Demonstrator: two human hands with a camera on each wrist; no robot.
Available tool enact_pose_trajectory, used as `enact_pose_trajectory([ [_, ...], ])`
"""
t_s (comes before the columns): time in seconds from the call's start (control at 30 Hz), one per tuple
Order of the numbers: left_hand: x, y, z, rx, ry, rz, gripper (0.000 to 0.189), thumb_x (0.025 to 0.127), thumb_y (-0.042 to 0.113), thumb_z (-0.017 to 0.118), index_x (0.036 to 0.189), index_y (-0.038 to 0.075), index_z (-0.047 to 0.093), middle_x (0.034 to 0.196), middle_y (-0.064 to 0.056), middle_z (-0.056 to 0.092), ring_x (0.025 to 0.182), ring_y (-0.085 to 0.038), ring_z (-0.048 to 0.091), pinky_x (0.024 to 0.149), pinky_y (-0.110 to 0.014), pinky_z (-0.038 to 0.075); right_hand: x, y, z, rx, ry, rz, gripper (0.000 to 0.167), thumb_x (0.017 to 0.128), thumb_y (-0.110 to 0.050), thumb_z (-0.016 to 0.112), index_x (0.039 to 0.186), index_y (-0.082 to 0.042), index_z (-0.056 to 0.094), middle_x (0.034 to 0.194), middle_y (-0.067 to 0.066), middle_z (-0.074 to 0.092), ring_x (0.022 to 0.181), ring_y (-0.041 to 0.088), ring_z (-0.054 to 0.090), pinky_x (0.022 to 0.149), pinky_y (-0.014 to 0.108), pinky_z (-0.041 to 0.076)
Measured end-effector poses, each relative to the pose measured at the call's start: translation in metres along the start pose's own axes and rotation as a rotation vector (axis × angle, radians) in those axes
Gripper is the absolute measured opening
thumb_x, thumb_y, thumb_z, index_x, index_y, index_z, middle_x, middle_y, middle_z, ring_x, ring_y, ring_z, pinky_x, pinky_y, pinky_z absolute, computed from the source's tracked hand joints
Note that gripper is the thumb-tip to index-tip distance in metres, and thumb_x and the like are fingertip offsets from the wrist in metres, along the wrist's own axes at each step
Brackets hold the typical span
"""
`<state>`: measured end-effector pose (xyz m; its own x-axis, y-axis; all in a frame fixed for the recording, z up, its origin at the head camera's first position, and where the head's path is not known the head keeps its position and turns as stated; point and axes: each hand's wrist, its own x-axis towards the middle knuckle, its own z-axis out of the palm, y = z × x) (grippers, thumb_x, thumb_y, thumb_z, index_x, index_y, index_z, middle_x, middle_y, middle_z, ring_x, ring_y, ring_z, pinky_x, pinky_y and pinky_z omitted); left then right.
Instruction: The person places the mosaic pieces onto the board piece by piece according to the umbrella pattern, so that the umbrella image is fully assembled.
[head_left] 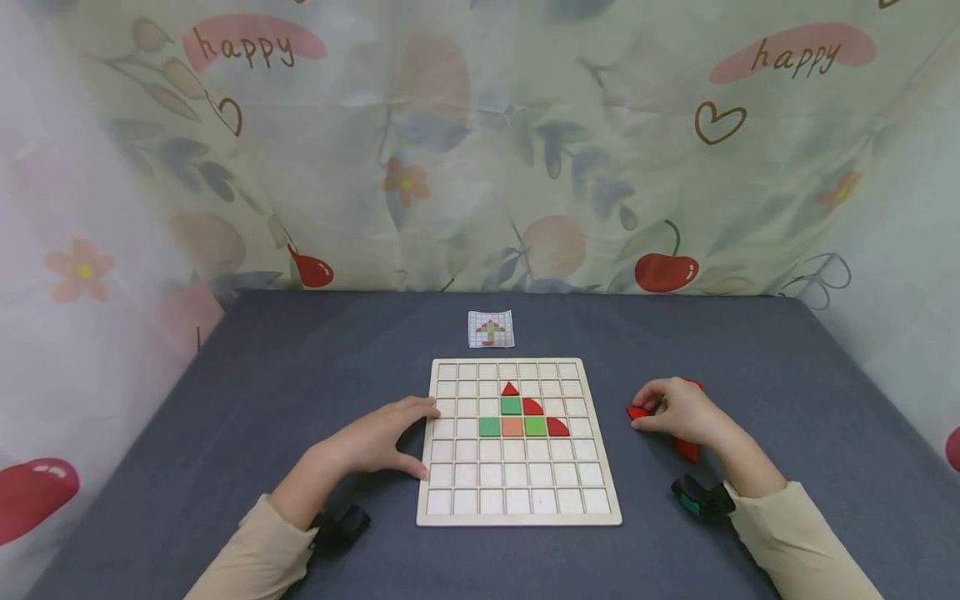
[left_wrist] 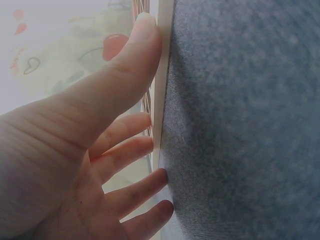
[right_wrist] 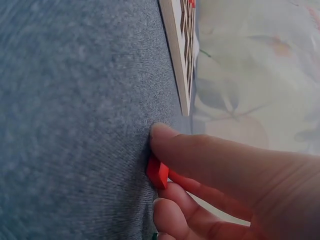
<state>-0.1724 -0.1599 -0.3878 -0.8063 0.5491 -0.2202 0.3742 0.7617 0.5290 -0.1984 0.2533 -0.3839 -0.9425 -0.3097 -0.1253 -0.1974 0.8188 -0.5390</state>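
1. Red shows between the thumb and fingertips of my right hand point(head_left: 686, 414): I pinch a small piece point(head_left: 636, 412), well right of the board point(head_left: 517, 476). I cannot tell whether it is off the cloth point(head_left: 300, 358), and my fingers hide much of its shape.
2. My left hand point(head_left: 375, 437) is spread wide, thumb and fingertips touching the board's left edge.
3. On the board, a red triangle point(head_left: 510, 389) sits above a green square point(head_left: 511, 406), with a quarter-round point(head_left: 532, 407) to its right. The row below holds another green square, an orange square point(head_left: 512, 427), a lighter green one and another quarter-round.
4. Beyond the board lies a card point(head_left: 491, 329) with a red-and-green figure, too small to read cell by cell.
5. I judge this step to be picking out a piece; more red ones point(head_left: 686, 450) lie partly under my right hand.
6. Next, I think, calls for lifting it clear, carrying it left, and turning it to fit a bare cell, perhaps left of the upper green square.
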Motion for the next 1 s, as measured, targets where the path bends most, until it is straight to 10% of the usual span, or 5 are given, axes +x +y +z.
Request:
enact_pose_trajectory([
  [1.0,0.0,0.001,0.0,0.002,-0.004,-0.004,0.078,0.071,0.038,0.079,0.135,0.007,0.046,0.148,-0.015,0.036,0.136,-0.032,0.035,0.109,-0.05,0.031,0.002,-0.043,0.006,0.014,0.133,-0.168,0.016,0.082,-0.01,0.067,0.097,-0.005,0.066,0.093,0.009,0.062,0.076,0.012,0.06,0.063,0.02,0.049],
])
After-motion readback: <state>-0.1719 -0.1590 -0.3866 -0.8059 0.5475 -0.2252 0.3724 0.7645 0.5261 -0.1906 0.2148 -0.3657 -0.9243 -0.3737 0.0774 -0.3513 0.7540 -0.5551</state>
